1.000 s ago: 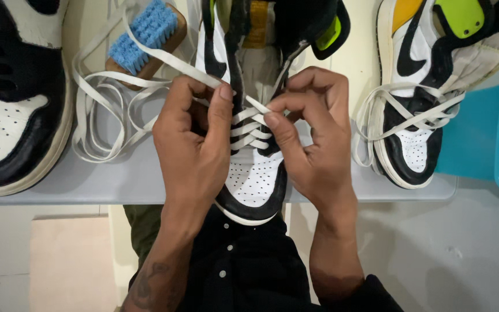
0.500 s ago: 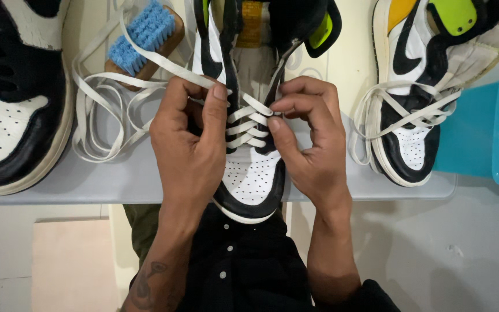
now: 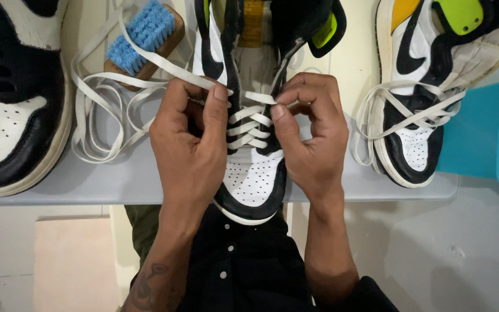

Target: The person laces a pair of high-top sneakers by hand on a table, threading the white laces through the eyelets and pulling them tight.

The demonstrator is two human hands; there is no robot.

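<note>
**Two hands on one lace, pinched at the eyelets**

Head view: two hands are closed on the cream lace [image 3: 249,112] of the black-and-white sneaker [image 3: 253,173], which is stood at the middle of the grey tray [image 3: 116,179], its toe over the tray's near edge. The left hand [image 3: 189,147] is clamped on the lace's long free end, which is trailed toward the tray's far left past the blue brush [image 3: 145,32]. The right hand [image 3: 310,136] is pinched together on the lace's other end at the right eyelet row. The step is judged best done if the lace is kept flat and untwisted as it is fed, and both ends are drawn evenly so the crossings are seated snug. The slack loops are best kept off the brush bristles. A second sneaker [image 3: 414,115] is lain at the tray's right edge, beside a teal tub [image 3: 492,133].
</note>
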